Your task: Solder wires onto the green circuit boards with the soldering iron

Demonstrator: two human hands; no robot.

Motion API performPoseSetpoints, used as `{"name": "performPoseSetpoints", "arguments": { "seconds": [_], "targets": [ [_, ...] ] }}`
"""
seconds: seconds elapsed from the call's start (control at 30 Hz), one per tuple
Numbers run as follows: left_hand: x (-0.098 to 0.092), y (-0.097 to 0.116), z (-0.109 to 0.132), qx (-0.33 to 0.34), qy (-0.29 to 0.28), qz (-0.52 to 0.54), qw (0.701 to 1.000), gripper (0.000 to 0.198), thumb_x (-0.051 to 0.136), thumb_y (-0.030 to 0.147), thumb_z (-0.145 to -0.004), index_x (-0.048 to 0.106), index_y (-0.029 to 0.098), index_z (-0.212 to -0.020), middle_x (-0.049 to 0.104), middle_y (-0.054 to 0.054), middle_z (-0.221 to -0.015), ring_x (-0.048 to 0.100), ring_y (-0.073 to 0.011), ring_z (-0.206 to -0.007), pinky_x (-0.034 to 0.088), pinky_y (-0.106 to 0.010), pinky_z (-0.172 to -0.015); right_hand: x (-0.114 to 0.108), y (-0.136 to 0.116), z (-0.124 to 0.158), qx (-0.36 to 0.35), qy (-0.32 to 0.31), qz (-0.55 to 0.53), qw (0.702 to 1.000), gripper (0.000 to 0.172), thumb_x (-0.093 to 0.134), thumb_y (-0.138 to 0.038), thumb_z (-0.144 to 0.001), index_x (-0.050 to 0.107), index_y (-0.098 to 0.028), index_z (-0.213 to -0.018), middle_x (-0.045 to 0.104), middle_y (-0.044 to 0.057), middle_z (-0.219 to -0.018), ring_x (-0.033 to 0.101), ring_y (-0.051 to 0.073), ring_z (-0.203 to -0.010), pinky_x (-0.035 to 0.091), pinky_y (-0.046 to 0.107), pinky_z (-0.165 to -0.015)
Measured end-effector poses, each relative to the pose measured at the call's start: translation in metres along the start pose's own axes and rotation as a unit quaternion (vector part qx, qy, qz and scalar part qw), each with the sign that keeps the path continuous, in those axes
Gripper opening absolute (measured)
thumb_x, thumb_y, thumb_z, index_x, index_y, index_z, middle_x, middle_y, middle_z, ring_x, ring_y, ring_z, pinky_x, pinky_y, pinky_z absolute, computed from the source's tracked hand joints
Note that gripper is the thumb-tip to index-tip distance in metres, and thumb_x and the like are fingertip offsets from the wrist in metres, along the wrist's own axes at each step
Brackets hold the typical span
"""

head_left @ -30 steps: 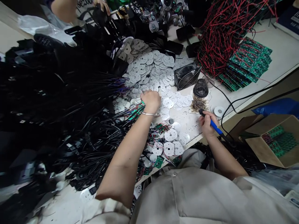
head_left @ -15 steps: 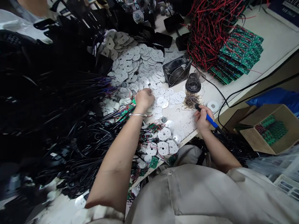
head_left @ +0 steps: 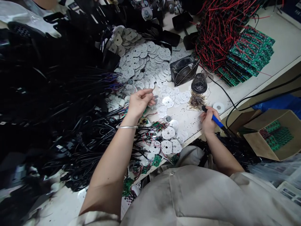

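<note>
My right hand (head_left: 209, 121) is closed around a blue-handled soldering iron (head_left: 217, 121). Its front end points at a scatter of brown solder crumbs (head_left: 197, 101) below a dark iron stand (head_left: 199, 83). My left hand (head_left: 141, 102), with a metal bangle at the wrist, is over the near edge of a heap of white perforated discs (head_left: 141, 62). Its fingers are bent towards the thumb; whatever is between them is too small to make out. Just below it lie wired circuit boards (head_left: 156, 125) and a loose white disc (head_left: 168, 133).
A black fan (head_left: 184, 70) stands behind the discs. Red-wired green boards (head_left: 252, 50) are stacked at the back right. Black cables (head_left: 89, 150) cover the left side. A solder reel (head_left: 218, 107) lies near the table edge, and an open carton (head_left: 256, 139) of boards stands lower right.
My left hand has shifted slightly left, and its fingers have uncurled somewhat. The right hand keeps its hold on the soldering iron. The whole view has shifted a little.
</note>
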State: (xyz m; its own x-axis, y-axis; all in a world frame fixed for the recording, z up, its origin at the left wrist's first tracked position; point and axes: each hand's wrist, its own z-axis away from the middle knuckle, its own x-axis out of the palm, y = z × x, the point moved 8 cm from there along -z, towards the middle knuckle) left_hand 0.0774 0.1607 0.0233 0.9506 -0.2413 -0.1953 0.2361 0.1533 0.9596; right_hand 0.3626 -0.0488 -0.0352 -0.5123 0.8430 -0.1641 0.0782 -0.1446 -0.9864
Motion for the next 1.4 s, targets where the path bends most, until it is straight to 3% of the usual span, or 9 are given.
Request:
{"name": "performPoseSetpoints", "arguments": {
  "seconds": [0.17,0.27,0.37,0.6,0.73,0.93,1.13,1.4],
  "targets": [
    [-0.007,-0.002,0.031,0.066,-0.005,-0.179,0.982,0.012,0.063,0.025,-0.082,0.069,0.015,-0.085,0.071,-0.003,-0.075,0.068,-0.0157,-0.07,0.056,-0.029,-0.073,0.002,-0.003,-0.001,-0.009,-0.007,-0.012,1.0,0.041,0.052,-0.056,-0.088,0.065,-0.018,-0.097,0.054,-0.004,-0.056,0.053,0.013,-0.049,0.042,0.026,-0.049],
    [-0.002,-0.002,0.05,0.14,-0.026,-0.331,0.933,0.013,0.059,0.022,-0.084,0.071,0.017,-0.08,0.073,-0.007,-0.088,0.066,-0.02,-0.087,0.053,-0.035,-0.088,0.002,-0.007,0.002,-0.017,-0.025,-0.032,0.999,0.04,0.054,-0.055,-0.087,0.065,-0.018,-0.095,0.055,-0.005,-0.055,0.043,0.009,-0.039,0.034,0.024,-0.041],
    [0.008,-0.011,0.061,0.162,-0.047,-0.422,0.891,0.015,0.057,0.019,-0.086,0.071,0.018,-0.079,0.073,-0.009,-0.101,0.063,-0.0246,-0.099,0.048,-0.04,-0.093,0.01,-0.018,0.007,-0.036,-0.067,-0.063,0.995,0.036,0.057,-0.054,-0.085,0.066,-0.019,-0.09,0.057,-0.005,-0.054,0.039,0.007,-0.034,0.029,0.023,-0.036],
    [0.021,-0.022,0.061,0.144,-0.053,-0.5,0.852,0.018,0.055,0.019,-0.089,0.072,0.019,-0.08,0.073,-0.007,-0.107,0.062,-0.0269,-0.1,0.043,-0.043,-0.085,0.088,-0.042,0.029,-0.023,-0.291,-0.154,0.944,0.031,0.063,-0.05,-0.082,0.069,-0.02,-0.078,0.057,-0.005,-0.047,0.039,0.007,-0.03,0.026,0.02,-0.032],
    [0.019,-0.026,0.062,0.145,-0.051,-0.496,0.855,0.017,0.055,0.018,-0.088,0.071,0.018,-0.081,0.072,-0.007,-0.107,0.064,-0.0251,-0.097,0.042,-0.041,-0.084,0.112,-0.032,0.043,0.028,-0.334,-0.166,0.927,0.029,0.063,-0.047,-0.082,0.069,-0.02,-0.075,0.055,-0.005,-0.043,0.035,0.006,-0.029,0.024,0.019,-0.031],
    [0.015,-0.033,0.059,0.138,-0.052,-0.472,0.869,0.014,0.058,0.018,-0.086,0.069,0.019,-0.078,0.07,-0.006,-0.103,0.063,-0.0232,-0.097,0.039,-0.039,-0.085,0.115,-0.02,0.052,0.056,-0.357,-0.151,0.92,0.028,0.066,-0.048,-0.081,0.07,-0.02,-0.076,0.055,-0.005,-0.044,0.039,0.007,-0.032,0.027,0.02,-0.034],
    [0.015,-0.035,0.057,0.135,-0.049,-0.467,0.873,0.014,0.059,0.018,-0.086,0.069,0.019,-0.077,0.067,-0.005,-0.101,0.061,-0.0224,-0.097,0.038,-0.04,-0.085,0.118,-0.02,0.055,0.02,-0.376,-0.112,0.92,0.033,0.064,-0.052,-0.084,0.072,-0.02,-0.08,0.055,-0.004,-0.046,0.049,0.009,-0.041,0.034,0.02,-0.038],
    [0.017,-0.033,0.056,0.132,-0.054,-0.475,0.869,0.013,0.059,0.017,-0.084,0.068,0.019,-0.075,0.066,-0.006,-0.101,0.06,-0.0236,-0.098,0.038,-0.04,-0.085,0.118,-0.014,0.057,0.009,-0.372,-0.093,0.924,0.032,0.063,-0.051,-0.085,0.073,-0.021,-0.082,0.056,-0.004,-0.047,0.05,0.01,-0.042,0.036,0.022,-0.042]
  ]
}}
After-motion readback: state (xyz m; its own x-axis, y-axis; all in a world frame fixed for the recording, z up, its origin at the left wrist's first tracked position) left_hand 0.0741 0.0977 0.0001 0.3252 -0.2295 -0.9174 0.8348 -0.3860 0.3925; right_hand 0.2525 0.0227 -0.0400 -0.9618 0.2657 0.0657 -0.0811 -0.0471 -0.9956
